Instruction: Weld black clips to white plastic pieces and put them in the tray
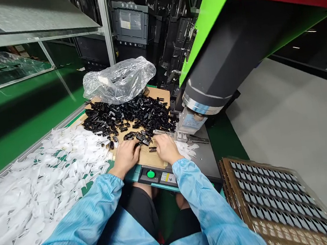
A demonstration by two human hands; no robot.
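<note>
A green, red and black machine [227,54] slants over the bench's right side. White plastic pieces [35,199] spread across the left; a brown tray [282,199] of grey parts sits at the lower right. Between them, black plastic parts [132,112] heap on a tan board [150,160], below a clear plastic bag [118,80]. The left hand [126,155] and right hand [166,147] curl at the heap's near edge; whether their fingers pinch any parts, I cannot tell. A green button [150,174] sits nearest the lap.

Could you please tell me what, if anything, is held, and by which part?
Cannot be told: left hand and right hand are by small black parts, grips unclear.
</note>
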